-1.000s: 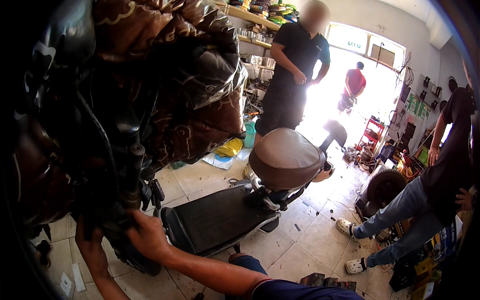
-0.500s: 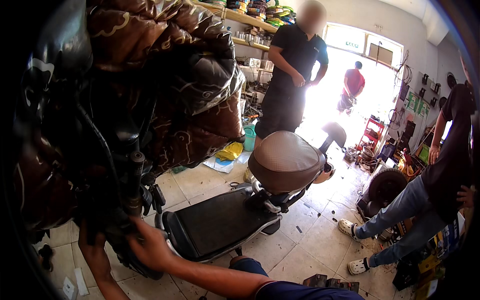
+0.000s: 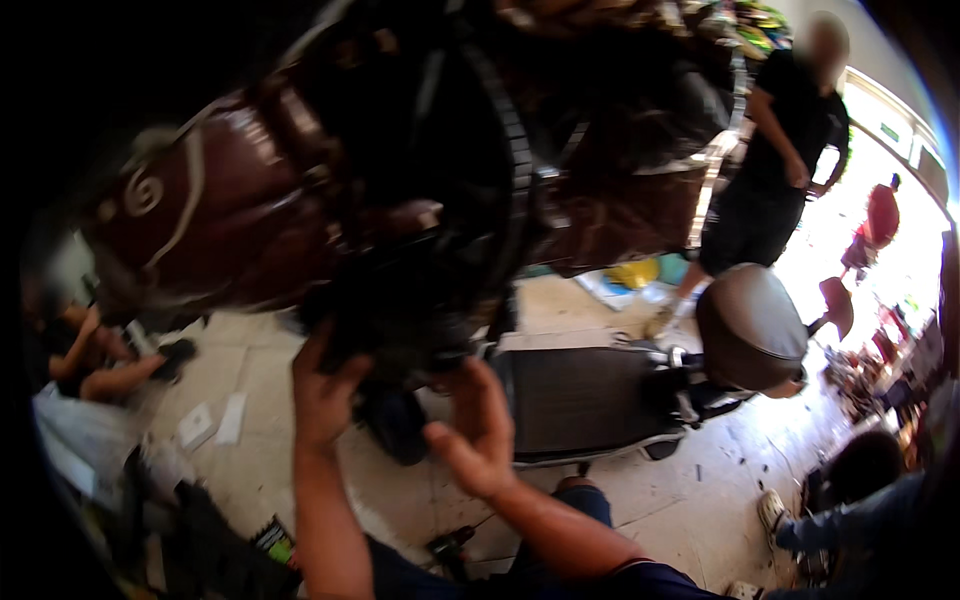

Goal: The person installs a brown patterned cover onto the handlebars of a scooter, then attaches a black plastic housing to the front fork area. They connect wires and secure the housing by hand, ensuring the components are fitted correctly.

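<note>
A scooter with a black footboard and a brown seat stands before me, its front draped in a glossy brown-and-black padded cover. My left hand reaches up from below, its fingers curled onto the dark steering column parts under the cover, tips partly hidden. Just to its right, my right hand has its palm turned up and thumb apart, fingertips at the lower edge of those parts. Motion blur softens the details.
A person in black stands behind the seat. Another in red is at the bright doorway. Someone sits at far left; jeans legs show at lower right. A drill-like tool and white pieces lie on the floor.
The view has swung left, shifting the scooter rightward. My right hand has loosened and turned palm up. My left hand remains at the column, now higher in the picture.
</note>
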Demonstrator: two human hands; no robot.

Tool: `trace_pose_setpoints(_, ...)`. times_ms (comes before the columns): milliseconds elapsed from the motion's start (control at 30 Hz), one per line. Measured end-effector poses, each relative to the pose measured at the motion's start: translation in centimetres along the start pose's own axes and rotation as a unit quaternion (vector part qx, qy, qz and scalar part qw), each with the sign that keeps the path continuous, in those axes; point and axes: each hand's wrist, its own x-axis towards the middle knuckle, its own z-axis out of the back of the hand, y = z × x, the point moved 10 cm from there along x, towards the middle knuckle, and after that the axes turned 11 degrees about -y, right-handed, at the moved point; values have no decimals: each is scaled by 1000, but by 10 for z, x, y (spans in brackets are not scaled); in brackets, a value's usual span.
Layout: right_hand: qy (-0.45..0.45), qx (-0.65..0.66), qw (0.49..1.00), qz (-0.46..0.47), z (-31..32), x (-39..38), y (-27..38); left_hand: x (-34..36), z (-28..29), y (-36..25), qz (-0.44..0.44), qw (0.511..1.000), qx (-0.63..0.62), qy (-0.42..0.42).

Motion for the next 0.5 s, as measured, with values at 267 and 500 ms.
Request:
trace_pose_setpoints(267, 73, 79, 992, -72, -43, 13, 3, -4, 1, -35, -41, 999, -3, 2)
trace_pose_setpoints(500, 103, 79, 982, -138, -39, 34, -7, 0, -9, -39, -82, 995, 54, -21)
